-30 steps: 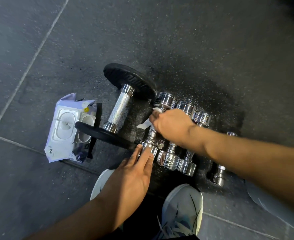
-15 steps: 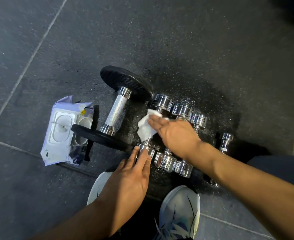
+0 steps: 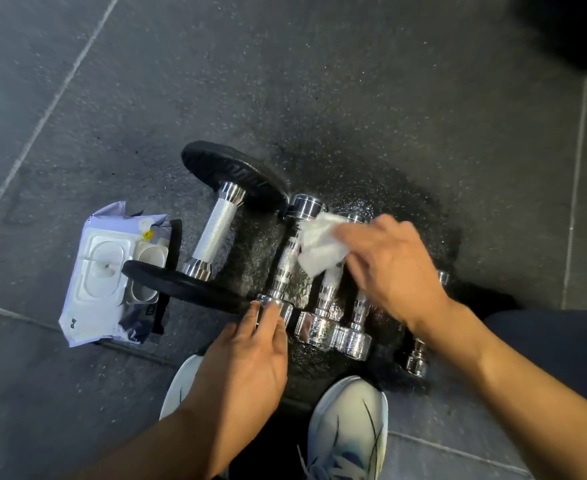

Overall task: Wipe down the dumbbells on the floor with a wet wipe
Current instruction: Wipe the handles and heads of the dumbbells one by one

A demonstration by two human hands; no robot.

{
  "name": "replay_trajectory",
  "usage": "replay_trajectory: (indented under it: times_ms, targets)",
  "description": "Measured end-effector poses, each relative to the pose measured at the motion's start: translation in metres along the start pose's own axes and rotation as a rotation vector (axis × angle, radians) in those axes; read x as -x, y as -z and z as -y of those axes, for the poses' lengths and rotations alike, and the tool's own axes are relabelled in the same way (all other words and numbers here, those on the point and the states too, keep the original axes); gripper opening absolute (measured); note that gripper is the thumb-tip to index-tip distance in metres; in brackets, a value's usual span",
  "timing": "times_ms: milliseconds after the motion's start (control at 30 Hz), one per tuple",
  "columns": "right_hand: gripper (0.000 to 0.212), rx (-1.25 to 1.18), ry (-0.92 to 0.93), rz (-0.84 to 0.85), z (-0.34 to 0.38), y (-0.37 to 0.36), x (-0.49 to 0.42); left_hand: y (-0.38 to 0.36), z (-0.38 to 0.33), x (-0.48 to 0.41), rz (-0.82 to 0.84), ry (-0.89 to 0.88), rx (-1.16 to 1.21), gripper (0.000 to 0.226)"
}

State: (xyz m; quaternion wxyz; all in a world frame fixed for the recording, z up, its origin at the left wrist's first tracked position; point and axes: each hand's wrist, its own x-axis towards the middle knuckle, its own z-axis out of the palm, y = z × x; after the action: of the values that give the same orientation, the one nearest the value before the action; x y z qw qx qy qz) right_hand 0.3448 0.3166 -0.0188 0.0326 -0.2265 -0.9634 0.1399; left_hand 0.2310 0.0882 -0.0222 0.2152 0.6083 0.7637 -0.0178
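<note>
Head view, floor level

- Four chrome dumbbells are laid side by side at frame centre. The leftmost chrome dumbbell (image 3: 284,268) touches the black plate dumbbell (image 3: 216,233) on its left. The smallest dumbbell (image 3: 417,359) is set a little apart at lower right and is partly hidden by the right forearm
- The wet wipe (image 3: 319,252) is bunched at the fingertips of the right hand (image 3: 389,268) and pressed over the upper handles of the first two chrome pieces. The hand is blurred, so the thumb's part in the grip cannot be told
- The left hand (image 3: 250,355) is laid with straight, close fingers on the near head of the leftmost chrome dumbbell. It is steadied, not gripped

Risks, as judged
- The heads are round, so a sideways stroke could roll a dumbbell out from under flat fingers, more easily if the chrome is slick from the wipe
- Fingertips could be nipped between neighbouring heads if one rolls
- The wipe could be snagged and torn on the knurled handles
- The half-hidden smallest dumbbell could be missed
- The white shoe (image 3: 349,424) is set just below the near heads, where a rolling piece could strike it

Orientation
- The long axes are parallel, running from lower centre up the frame and leaning slightly right
- The near heads point at the shoes and the far heads at the top of the frame
- The wipes pack (image 3: 98,271) is left at mid-left
</note>
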Motion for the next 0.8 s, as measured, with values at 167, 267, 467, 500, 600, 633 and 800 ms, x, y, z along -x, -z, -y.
replay_trajectory:
  times_ms: [167,267,467,500,600,633,800]
  targets:
    - [0.042,0.118,-0.134,-0.032,-0.031,-0.013,-0.005,0.02,-0.005,-0.027,-0.005,-0.014,0.016,0.014]
    - [0.054,0.127,-0.071,0.117,-0.034,-0.036,0.006,0.022,-0.003,-0.04,-0.082,-0.099,0.07,0.025]
    - [0.084,0.078,-0.069,0.142,-0.009,-0.051,0.036,0.017,0.011,-0.058,-0.059,-0.148,0.086,0.033]
    - [0.082,0.022,-0.081,0.142,-0.005,-0.051,0.04,0.017,0.014,-0.059,-0.048,-0.139,0.092,0.033]
    - [0.081,-0.035,-0.092,0.119,-0.006,-0.047,0.044,0.018,0.024,-0.058,-0.031,-0.146,0.127,0.035]
    - [0.081,-0.011,-0.107,0.107,-0.01,-0.045,0.041,0.021,0.026,-0.056,-0.018,-0.162,0.131,0.036]
    - [0.047,0.079,-0.186,0.111,-0.016,-0.038,0.01,0.028,0.029,-0.055,0.079,-0.235,0.138,0.044]
